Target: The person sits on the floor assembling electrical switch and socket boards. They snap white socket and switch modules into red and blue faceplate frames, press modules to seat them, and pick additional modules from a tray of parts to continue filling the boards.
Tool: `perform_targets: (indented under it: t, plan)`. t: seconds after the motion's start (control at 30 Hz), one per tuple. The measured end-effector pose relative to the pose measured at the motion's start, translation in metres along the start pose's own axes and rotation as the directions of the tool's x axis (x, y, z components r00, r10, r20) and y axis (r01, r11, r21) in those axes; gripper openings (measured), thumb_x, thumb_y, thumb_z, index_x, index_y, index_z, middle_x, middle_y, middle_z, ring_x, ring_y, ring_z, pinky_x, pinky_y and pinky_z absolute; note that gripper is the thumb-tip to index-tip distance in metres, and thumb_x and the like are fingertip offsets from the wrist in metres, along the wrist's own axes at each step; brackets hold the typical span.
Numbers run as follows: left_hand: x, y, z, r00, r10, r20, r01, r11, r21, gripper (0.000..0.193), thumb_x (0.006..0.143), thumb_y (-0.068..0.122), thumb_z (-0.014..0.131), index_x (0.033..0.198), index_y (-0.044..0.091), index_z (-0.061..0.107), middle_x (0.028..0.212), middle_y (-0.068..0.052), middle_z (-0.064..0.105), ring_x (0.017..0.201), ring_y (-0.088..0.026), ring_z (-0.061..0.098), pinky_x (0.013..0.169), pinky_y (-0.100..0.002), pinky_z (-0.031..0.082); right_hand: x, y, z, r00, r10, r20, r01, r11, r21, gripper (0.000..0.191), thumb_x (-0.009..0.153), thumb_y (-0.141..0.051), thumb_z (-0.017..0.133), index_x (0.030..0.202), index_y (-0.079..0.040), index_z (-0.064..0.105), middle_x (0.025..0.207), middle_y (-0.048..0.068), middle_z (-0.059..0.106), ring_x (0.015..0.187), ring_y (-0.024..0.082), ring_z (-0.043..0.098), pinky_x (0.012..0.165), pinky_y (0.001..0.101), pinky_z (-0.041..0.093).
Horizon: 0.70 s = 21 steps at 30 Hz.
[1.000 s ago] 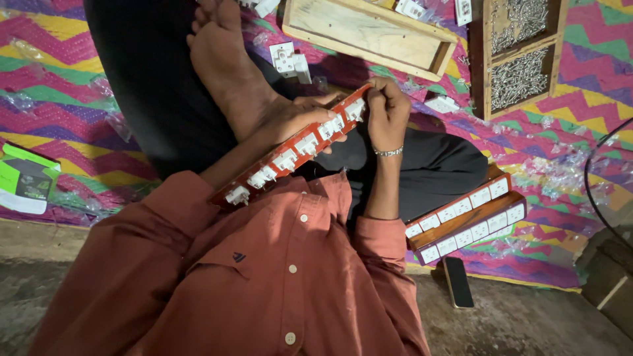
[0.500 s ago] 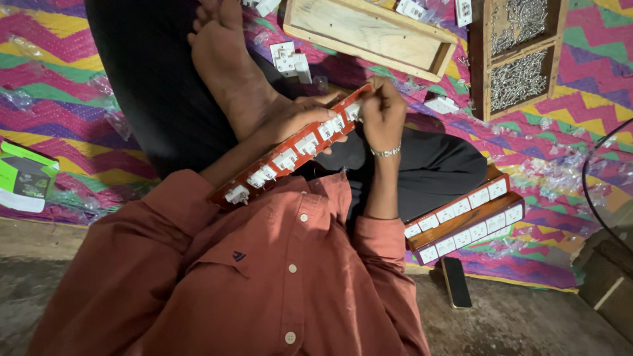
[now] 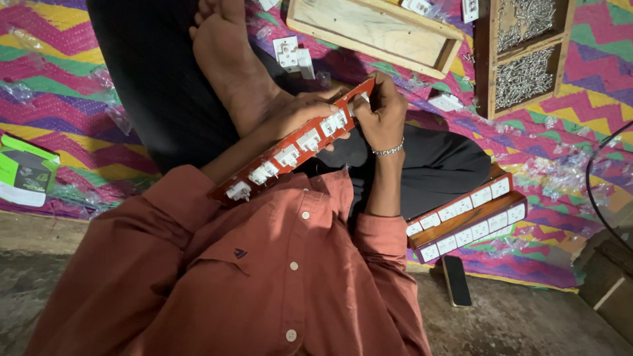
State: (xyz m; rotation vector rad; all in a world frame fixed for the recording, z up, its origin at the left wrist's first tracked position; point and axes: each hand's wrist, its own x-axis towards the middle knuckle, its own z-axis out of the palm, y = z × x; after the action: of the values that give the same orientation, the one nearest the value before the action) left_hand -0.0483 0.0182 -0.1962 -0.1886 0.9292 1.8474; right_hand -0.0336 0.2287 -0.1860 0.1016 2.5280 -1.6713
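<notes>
We brace the long red switch board [image 3: 290,155] against our lap — left hand [image 3: 290,118] clamped under its middle, right hand [image 3: 382,115] with fingers pinched at its far end. Finished boards [image 3: 468,217] lie just right; the wooden screw tray [image 3: 484,79] leaves little room beyond.

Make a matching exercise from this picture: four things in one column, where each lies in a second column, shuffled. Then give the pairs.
Things
1. long red wooden board with a row of white switches
2. dark flat phone
3. wooden tray with two compartments of silver screws
4. green and black cardboard box

Places
A. at the left edge, on the zigzag mat
B. on the bare floor beside the mat's edge, below the stacked switch boards
C. held between the left hand and right hand, over the lap
D. top right, on the mat

Pairs: 1-C, 2-B, 3-D, 4-A
</notes>
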Motion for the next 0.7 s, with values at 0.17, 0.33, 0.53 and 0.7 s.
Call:
perform_targets:
  t: [0.17, 0.33, 0.53, 0.7]
  plan:
    - [0.0, 0.0, 0.0, 1.0, 0.021, 0.012, -0.02, 0.998, -0.057, 0.06, 0.101, 0.026, 0.055, 0.156, 0.004, 0.041, 0.114, -0.019, 0.07, 0.092, -0.023, 0.076, 0.069, -0.034, 0.064, -0.003, -0.001, 0.002, 0.998, -0.062, -0.033, 0.052, 0.968, -0.246, 0.034, 0.09, -0.01, 0.068, 0.121, 0.003, 0.062, 0.084, 0.012, 0.068, 0.07, 0.02, 0.063, 0.068, 0.034, 0.05]
    - [0.003, -0.01, -0.008, 0.997, 0.057, 0.058, -0.054, 0.997, -0.046, 0.061, 0.101, 0.025, 0.053, 0.157, 0.005, 0.04, 0.108, -0.019, 0.071, 0.084, -0.022, 0.075, 0.064, -0.032, 0.062, -0.005, -0.004, 0.008, 0.98, -0.182, -0.085, 0.126, 0.886, -0.446, 0.035, 0.095, -0.016, 0.068, 0.124, 0.003, 0.062, 0.095, 0.017, 0.072, 0.08, 0.033, 0.069, 0.078, 0.0449, 0.046]
    - [0.004, -0.017, -0.005, 0.999, -0.001, 0.051, 0.009, 0.985, -0.171, 0.046, 0.107, 0.026, 0.056, 0.145, -0.001, 0.055, 0.104, -0.019, 0.072, 0.081, -0.023, 0.072, 0.066, -0.035, 0.062, -0.01, -0.012, 0.013, 0.985, 0.1, -0.144, -0.147, 0.919, -0.367, 0.022, 0.102, -0.015, 0.057, 0.117, -0.003, 0.067, 0.094, 0.018, 0.071, 0.086, 0.036, 0.069, 0.087, 0.0462, 0.05]
    - [-0.014, 0.012, 0.021, 0.985, -0.127, -0.113, 0.11, 0.984, -0.143, 0.042, 0.095, 0.035, 0.057, 0.135, 0.024, 0.061, 0.088, -0.005, 0.069, 0.066, -0.019, 0.067, 0.049, -0.035, 0.054, -0.017, -0.041, 0.017, 0.954, -0.187, -0.233, 0.071, 0.899, -0.432, 0.049, 0.095, -0.015, 0.069, 0.137, 0.006, 0.057, 0.121, 0.028, 0.068, 0.113, 0.04, 0.066, 0.107, 0.0497, 0.043]
